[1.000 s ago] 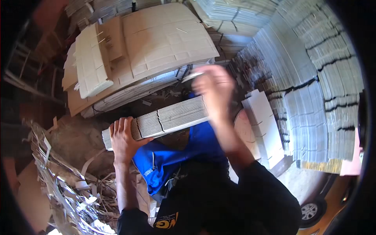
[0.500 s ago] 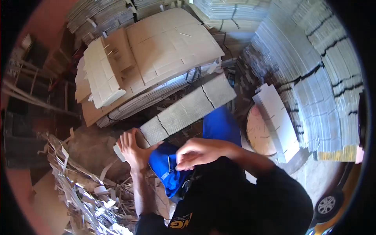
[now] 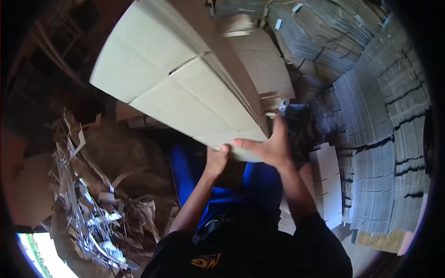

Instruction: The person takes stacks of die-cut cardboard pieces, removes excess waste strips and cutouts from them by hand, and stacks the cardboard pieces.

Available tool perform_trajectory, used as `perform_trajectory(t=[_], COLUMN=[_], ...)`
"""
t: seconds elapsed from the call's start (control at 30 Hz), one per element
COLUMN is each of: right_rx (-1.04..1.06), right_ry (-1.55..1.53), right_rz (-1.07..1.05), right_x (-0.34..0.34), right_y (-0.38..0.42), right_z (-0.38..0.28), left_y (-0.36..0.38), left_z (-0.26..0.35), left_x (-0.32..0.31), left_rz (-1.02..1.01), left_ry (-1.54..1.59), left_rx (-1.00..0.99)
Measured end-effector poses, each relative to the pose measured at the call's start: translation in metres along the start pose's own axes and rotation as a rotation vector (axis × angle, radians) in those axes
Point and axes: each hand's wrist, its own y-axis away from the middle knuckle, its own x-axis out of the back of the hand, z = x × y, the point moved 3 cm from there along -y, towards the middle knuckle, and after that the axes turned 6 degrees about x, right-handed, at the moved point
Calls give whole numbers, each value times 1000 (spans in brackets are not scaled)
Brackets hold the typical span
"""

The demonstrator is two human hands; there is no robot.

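Observation:
A large bundle of flat cardboard sheets (image 3: 185, 88) is tilted up in front of me, its broad pale face showing. My left hand (image 3: 217, 161) grips the bundle's lower edge, with the thumb on the near face and the other fingers hidden behind it. At the lower right corner my right hand (image 3: 271, 147) holds the same bundle, thumb across the face and fingers around the side edge. Both hands are close together above my blue-clad legs.
Cardboard scraps (image 3: 99, 222) lie heaped at the lower left. Tall stacks of flat cardboard (image 3: 375, 185) stand along the right. A pale cardboard bundle (image 3: 327, 180) lies right of my right arm. More cardboard sheets (image 3: 266, 65) lie behind the raised bundle.
The bundle between my hands is now raised and turned with its broad face showing. My right hand, free before, has taken hold of it. My left hand has moved right, and the view has shifted.

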Motion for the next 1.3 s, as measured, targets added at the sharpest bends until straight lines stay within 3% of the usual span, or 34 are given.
perform_trajectory(t=[0.07,0.13,0.23,0.27,0.43,0.5,0.57,0.6,0.73,0.83,0.87,0.93,0.97,1.07,1.17,1.2,1.3], right_rx=[33,123,224,251,252,232,203,204,175,192,172,30,32,-155,-183,-182,-325], right_ry=[110,409,559,586,692,670,639,648,605,507,536,202,229,-238,-323,-317,196], right_rz=[-55,-168,-340,-426,-660,-689,-698,-693,-714,-489,-482,-89,-94,-129,1,16,-290], right_x=[5,7,2,-4,-43,-44,-43,-43,-38,-12,6,58,63,65,59,62,60], right_y=[-2,-2,-4,8,50,46,37,34,28,22,22,16,19,50,46,49,52], right_z=[-4,-7,9,17,46,48,48,48,45,41,48,71,85,144,110,109,121], left_y=[8,18,70,90,89,67,39,29,-13,-34,-34,-31,-31,-33,-35,-36,-29], left_z=[1,8,6,12,84,108,126,126,85,61,60,62,62,63,64,66,106], left_x=[-13,-7,21,36,90,127,152,161,186,185,186,186,184,177,180,175,136], left_rz=[-32,-2,-385,-337,339,554,757,751,348,94,79,67,57,19,23,8,303], left_ry=[-57,-84,-166,-164,-215,-334,-461,-452,-366,-290,-274,-233,-207,-330,-310,-311,-1065], left_rx=[5,4,612,665,28,-130,-153,-157,60,178,177,170,170,161,220,218,-246])
